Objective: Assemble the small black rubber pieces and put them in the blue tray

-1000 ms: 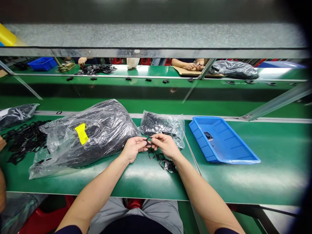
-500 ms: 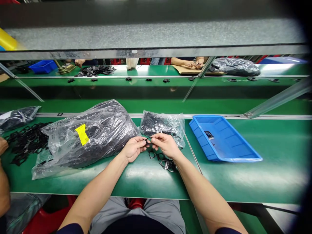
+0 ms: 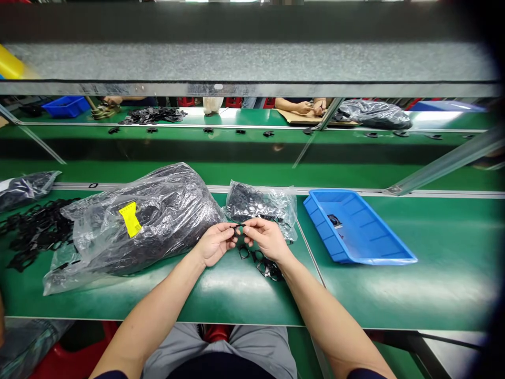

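My left hand [image 3: 215, 243] and my right hand [image 3: 266, 238] meet over the green bench, both pinching one small black ring-shaped plastic part [image 3: 238, 230] between fingertips. Just below them a few more black parts [image 3: 262, 263] lie loose on the bench. Behind my hands sits a small clear bag of black parts [image 3: 261, 205]. To the left lies a large clear bag of black parts [image 3: 150, 221] with a yellow tag [image 3: 130, 219].
A blue tray [image 3: 355, 229] with a black part or two stands to the right. A pile of loose black parts [image 3: 33, 231] and another bag [image 3: 23, 187] lie far left. Beyond a green conveyor [image 3: 252, 152], other people's hands [image 3: 305, 107] work at the opposite bench.
My hands keep hold of the same small part with hardly any movement. The neighbour's arm at the left edge has withdrawn almost out of view.
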The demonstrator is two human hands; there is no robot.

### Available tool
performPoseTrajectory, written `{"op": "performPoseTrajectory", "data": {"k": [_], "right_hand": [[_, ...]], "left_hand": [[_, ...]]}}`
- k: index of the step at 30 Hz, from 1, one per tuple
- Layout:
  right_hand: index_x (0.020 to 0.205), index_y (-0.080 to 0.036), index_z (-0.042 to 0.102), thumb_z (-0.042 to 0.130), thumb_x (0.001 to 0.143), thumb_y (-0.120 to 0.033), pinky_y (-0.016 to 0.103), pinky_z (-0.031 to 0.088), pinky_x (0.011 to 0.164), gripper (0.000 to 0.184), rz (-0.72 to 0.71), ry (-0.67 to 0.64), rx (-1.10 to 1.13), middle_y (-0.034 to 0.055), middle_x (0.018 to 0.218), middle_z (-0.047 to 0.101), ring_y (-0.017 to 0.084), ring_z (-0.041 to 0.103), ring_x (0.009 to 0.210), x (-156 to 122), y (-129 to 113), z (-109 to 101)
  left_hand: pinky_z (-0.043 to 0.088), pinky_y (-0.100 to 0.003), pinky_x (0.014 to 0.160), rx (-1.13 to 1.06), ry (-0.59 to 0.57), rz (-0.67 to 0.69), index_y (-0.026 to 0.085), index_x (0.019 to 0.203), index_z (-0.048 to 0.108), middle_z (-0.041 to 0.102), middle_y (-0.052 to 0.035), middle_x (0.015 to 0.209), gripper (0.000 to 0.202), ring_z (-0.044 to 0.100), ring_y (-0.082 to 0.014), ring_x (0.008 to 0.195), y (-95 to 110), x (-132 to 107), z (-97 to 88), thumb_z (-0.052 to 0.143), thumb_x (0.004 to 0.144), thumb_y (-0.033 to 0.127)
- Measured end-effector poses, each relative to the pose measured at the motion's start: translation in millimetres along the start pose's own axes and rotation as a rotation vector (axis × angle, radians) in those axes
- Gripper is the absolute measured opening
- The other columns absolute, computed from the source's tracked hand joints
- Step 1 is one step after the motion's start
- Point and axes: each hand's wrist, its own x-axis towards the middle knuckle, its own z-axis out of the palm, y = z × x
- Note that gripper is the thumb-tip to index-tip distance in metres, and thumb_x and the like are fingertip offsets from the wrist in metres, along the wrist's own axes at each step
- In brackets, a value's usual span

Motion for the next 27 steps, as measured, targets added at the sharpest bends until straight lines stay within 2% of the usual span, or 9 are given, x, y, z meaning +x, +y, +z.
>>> {"op": "performPoseTrajectory", "data": {"k": [10,20,24,27], "right_hand": [[0.083,-0.016,0.066,0.074,0.070,-0.047,0.024,0.049,0.046,0.035,0.016,0.012,-0.014,0.0035,0.070,0.069,0.011,0.058,0.050,0.4,3.0,0.2],[0.083,-0.018,0.067,0.075,0.071,-0.043,0.027,0.049,0.048,0.029,-0.024,0.034,-0.023,0.0018,0.067,0.067,0.014,0.060,0.053,-1.1,3.3,-0.1],[0.082,-0.019,0.066,0.075,0.072,-0.041,0.028,0.049,0.049,0.026,-0.065,0.049,-0.038,0.0028,0.071,0.069,0.013,0.058,0.051,-0.8,4.8,0.8],[0.082,-0.019,0.066,0.075,0.073,-0.041,0.028,0.049,0.050,0.025,-0.079,0.059,-0.057,0.0028,0.071,0.068,0.014,0.058,0.052,-0.2,4.2,1.8]], "left_hand": [[0.049,-0.019,0.063,-0.097,-0.072,-0.103,0.010,0.088,0.071,0.070,-0.0087,0.087,0.019,0.065,-0.0135,0.079,1.2,0.0,-5.8,0.076,0.070,0.013],[0.051,-0.021,0.064,-0.134,-0.027,-0.101,0.012,0.087,0.069,0.070,-0.0058,0.086,0.019,0.067,-0.0132,0.076,3.3,-1.4,-3.1,0.074,0.070,0.007],[0.050,-0.021,0.064,-0.078,0.009,-0.102,0.013,0.087,0.069,0.071,-0.0052,0.085,0.026,0.067,-0.0139,0.075,4.3,-1.7,-3.3,0.079,0.063,0.006],[0.050,-0.021,0.065,0.007,0.049,-0.041,0.012,0.086,0.069,0.071,-0.0053,0.083,0.029,0.067,-0.0131,0.073,4.6,-1.5,-3.3,0.081,0.061,0.009]]}}
